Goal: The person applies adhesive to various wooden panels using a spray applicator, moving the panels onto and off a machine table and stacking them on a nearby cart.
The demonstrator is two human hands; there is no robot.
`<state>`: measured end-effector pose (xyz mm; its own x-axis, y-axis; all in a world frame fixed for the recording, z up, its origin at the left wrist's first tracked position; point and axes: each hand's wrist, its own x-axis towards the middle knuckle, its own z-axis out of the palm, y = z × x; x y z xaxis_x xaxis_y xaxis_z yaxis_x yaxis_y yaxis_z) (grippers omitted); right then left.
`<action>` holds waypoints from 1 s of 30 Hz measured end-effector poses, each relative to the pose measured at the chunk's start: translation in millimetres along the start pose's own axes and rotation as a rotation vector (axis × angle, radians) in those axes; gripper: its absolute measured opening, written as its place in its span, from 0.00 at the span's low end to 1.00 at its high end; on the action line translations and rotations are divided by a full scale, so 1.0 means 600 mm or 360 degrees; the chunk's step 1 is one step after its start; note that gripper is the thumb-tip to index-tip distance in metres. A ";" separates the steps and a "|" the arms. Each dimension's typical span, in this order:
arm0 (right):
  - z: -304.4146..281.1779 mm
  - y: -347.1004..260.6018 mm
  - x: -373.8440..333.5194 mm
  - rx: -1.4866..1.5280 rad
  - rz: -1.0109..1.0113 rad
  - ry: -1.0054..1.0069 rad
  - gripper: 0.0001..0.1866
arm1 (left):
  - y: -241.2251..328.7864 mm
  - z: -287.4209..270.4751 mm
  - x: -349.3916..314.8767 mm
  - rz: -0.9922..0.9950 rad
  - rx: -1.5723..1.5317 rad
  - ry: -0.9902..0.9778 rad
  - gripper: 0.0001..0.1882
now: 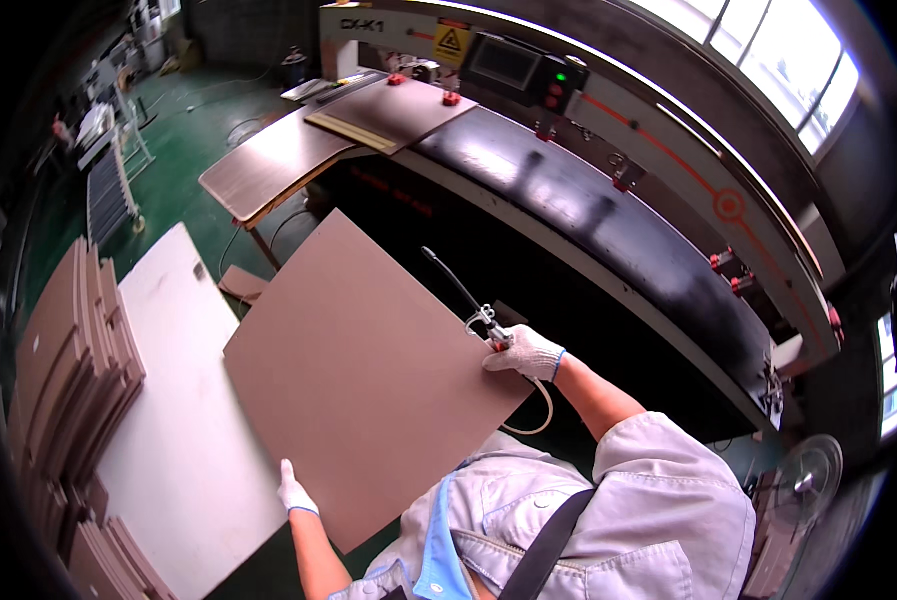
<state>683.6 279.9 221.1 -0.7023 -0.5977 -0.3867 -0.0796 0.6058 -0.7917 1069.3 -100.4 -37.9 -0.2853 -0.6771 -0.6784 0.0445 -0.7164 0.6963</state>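
Note:
A large flat brown board (368, 380) is held tilted in front of me. At its left edge is my left hand (296, 494) in a white glove, thumb up along the edge, with the other fingers hidden under the board. My right hand (530, 356), also gloved, closes round an air blow gun (484, 318) with a long black nozzle. Its thumb lies on the board's right edge, so the hand steadies the board too. A pale hose (546, 412) curves down from the gun.
A long machine with a black bed (588, 215) and an overhead beam (658, 140) stands ahead to the right. Boards lie on its left-end table (278, 160). To my left, stacked brown boards (68, 360) stand by a white panel (183, 430). Far left is a roller conveyor (111, 200).

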 end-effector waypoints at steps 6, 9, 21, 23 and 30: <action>-0.148 0.194 -0.129 0.0370 0.0471 0.0563 0.12 | -0.004 0.349 0.005 0.0215 0.0416 -0.0160 0.25; -0.159 0.320 -0.162 0.0575 0.0617 0.1009 0.17 | -0.019 0.544 0.013 0.0427 0.1074 -0.0277 0.28; -0.380 0.520 -0.194 -0.0116 0.1365 0.0967 0.35 | -0.214 1.173 -0.033 0.0654 0.2129 -0.1035 0.29; -0.398 0.541 -0.171 0.0044 0.1385 0.1010 0.35 | -0.221 1.204 -0.023 0.0476 0.2114 -0.1254 0.30; -0.431 0.579 -0.021 0.0268 0.1440 0.1138 0.34 | -0.227 1.253 0.078 0.0309 0.2184 -0.1103 0.32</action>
<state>481.9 633.7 73.4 -0.6976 0.4819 -0.5302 0.7119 0.5500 -0.4367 329.8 91.9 12.0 -0.7690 -0.2525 -0.5873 -0.6389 0.3318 0.6940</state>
